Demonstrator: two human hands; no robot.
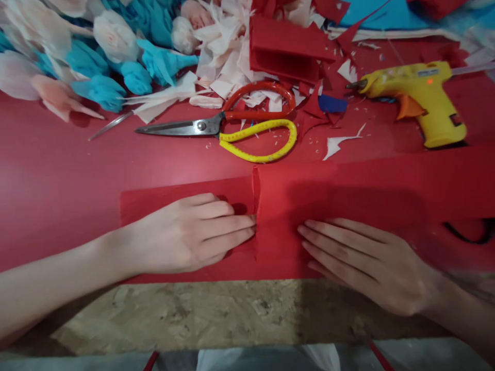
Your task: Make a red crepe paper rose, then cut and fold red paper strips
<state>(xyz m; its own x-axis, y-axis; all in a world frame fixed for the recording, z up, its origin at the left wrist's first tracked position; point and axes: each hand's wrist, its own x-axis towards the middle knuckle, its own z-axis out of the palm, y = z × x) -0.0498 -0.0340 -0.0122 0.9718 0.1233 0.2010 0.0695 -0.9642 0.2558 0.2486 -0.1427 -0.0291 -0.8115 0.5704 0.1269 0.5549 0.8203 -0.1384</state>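
A long red sheet (278, 196) lies across the front of the table, with a raised fold or edge near its middle. My left hand (197, 232) rests on the sheet's left part, its fingertips against that raised edge; some fingers are curled and others reach forward. My right hand (359, 257) lies flat on the sheet to the right of the fold, fingers stretched out and holding nothing. Beyond the sheet lie scissors (201, 126) with one red and one yellow handle.
A yellow glue gun (436, 103) lies at the right. Blue paper flowers (100, 93) and pale ones (116, 36) pile up at the back left. Pale scraps (232, 46) and folded red paper (286, 46) lie behind the scissors. A wooden board edge (185, 314) runs along the front.
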